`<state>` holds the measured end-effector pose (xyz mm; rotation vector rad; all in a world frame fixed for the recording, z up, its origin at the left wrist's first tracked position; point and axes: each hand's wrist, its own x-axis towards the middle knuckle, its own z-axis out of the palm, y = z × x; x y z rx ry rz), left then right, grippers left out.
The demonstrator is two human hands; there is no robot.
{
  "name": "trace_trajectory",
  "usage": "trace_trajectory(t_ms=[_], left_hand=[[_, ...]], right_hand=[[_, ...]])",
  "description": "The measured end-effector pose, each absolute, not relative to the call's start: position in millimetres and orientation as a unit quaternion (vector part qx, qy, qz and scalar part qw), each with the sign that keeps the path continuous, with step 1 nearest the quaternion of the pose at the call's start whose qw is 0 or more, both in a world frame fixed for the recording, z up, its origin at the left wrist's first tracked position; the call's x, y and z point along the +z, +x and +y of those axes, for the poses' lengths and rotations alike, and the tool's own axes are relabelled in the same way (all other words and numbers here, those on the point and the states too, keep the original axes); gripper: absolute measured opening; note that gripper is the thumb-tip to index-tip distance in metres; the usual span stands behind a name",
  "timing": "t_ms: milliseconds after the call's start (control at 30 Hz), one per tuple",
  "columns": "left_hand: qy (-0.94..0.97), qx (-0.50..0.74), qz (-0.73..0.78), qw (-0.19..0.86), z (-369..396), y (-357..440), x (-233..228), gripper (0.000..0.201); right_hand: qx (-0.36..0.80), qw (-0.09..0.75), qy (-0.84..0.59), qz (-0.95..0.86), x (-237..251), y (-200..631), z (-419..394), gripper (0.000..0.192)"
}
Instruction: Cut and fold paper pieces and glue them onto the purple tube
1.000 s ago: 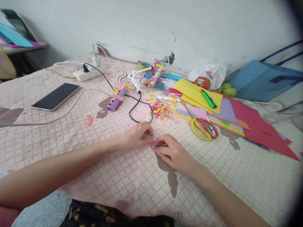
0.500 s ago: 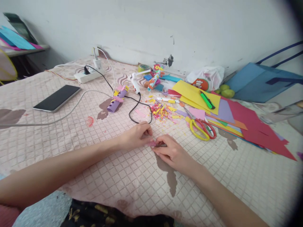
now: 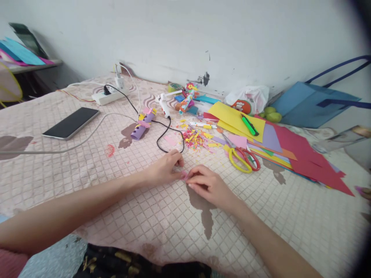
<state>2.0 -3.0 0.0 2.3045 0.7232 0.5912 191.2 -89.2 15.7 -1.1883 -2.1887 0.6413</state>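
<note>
- Between the fingers of the left hand (image 3: 166, 170) and the right hand (image 3: 210, 185), a small pink piece (image 3: 184, 175) is held, low over the quilted cloth (image 3: 162, 220).
- At the piece's left side, the left fingers are bent and brought in narrowly; at its right side, it is pinched by the right fingertips. Its exact shape cannot be told, as most of it is covered.
- Just beyond the fingers, a heap of coloured paper scraps (image 3: 195, 139) is spread, and a black cord (image 3: 158, 143) is looped beside it.
- Farther beyond, a white glue gun (image 3: 164, 105) is seen, joined to that cord.
- To the left of the fingers and beyond, a purple paper roll (image 3: 139, 132) trimmed with pink and yellow is laid down; well apart, farther left, a phone (image 3: 72, 122) is placed with its dark screen up.
- To the right of the fingers, scissors (image 3: 236, 150) are laid with their yellow and red handles turned toward the near side.
- Beyond the scissors, sheets of coloured paper (image 3: 301, 150) are stacked, and a green cutter (image 3: 248, 125) is rested on a yellow sheet (image 3: 223, 112).
</note>
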Motion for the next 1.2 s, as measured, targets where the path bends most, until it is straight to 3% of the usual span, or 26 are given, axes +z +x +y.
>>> trace_trajectory(t_ms=[133,400,1200], left_hand=[[0.882,0.231,0.268,0.312,-4,3,-3,0.018],[0.886,0.202,0.247,0.335,3,0,3,0.016],[0.884,0.194,0.230,0.357,-1,1,5,0.008]], right_hand=[[0.276,0.332,-0.518,-0.739,9,186,-82,0.014],[0.291,0.326,-0.535,-0.724,5,175,-77,0.008],[0.245,0.292,-0.560,-0.736,6,171,-75,0.014]])
